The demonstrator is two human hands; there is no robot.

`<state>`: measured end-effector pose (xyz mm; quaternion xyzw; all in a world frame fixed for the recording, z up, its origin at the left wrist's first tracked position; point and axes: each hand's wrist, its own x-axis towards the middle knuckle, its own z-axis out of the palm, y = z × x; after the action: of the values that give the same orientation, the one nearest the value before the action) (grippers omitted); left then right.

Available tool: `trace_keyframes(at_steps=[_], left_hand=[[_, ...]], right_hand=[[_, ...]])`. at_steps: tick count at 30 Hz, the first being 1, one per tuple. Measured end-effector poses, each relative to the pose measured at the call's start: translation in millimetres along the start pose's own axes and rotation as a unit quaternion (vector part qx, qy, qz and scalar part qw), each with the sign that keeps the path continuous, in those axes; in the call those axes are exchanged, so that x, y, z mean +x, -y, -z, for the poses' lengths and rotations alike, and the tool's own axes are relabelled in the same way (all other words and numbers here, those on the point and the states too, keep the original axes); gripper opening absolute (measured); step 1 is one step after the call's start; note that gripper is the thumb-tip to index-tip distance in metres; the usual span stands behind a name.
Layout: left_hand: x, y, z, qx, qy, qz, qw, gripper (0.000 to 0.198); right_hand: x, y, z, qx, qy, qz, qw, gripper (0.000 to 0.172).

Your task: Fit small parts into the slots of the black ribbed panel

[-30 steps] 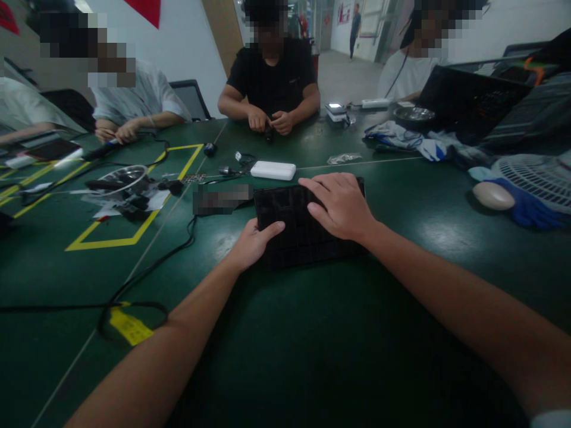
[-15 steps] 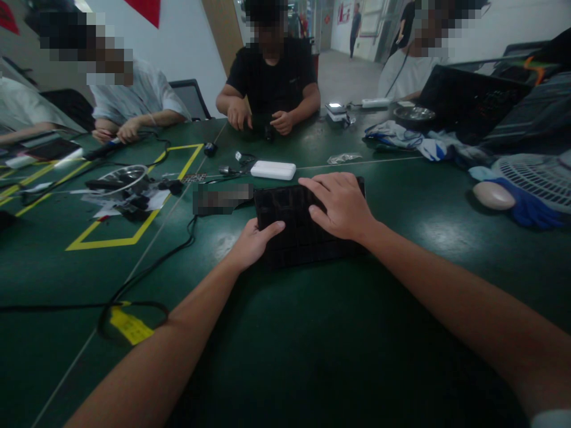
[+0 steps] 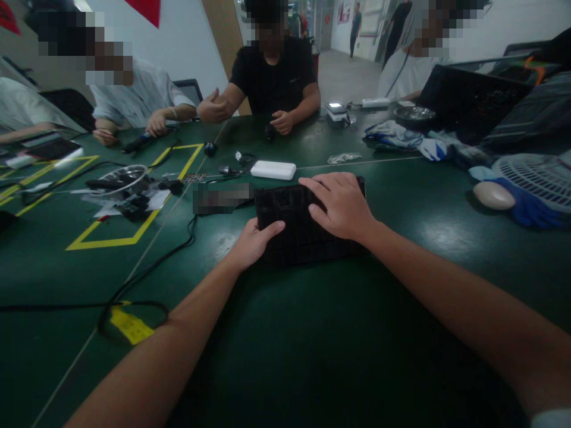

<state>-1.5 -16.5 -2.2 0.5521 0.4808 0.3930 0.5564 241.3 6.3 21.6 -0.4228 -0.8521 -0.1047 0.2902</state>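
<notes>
Both hands on flat black gridded plastic tray (image 3: 303, 235) on green table (image 3: 312, 333): left hand (image 3: 252, 244) gripping its edge, right hand (image 3: 341, 205) spread flat on top.

The dark green bench (image 3: 312, 333) carries a black tray (image 3: 303, 235) directly under the fingers (image 3: 319, 185). Just beyond them lies a white power bank (image 3: 273, 170). Well to their left, a yellow tape outline (image 3: 134, 239) frames a steel bowl (image 3: 124, 176). Nearer than the fingers on that side, a black cable (image 3: 147, 273) loops past a yellow tag (image 3: 129, 326).
</notes>
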Motion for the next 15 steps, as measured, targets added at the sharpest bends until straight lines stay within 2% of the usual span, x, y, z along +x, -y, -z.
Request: trace_keyframes(at_steps=[15], left_hand=[[0.5, 1.0, 1.7, 0.010, 0.004, -0.007, 1.000, 0.053]], right_hand=[[0.1, 0.3, -0.1, -0.003, -0.006, 0.004, 1.000, 0.052]])
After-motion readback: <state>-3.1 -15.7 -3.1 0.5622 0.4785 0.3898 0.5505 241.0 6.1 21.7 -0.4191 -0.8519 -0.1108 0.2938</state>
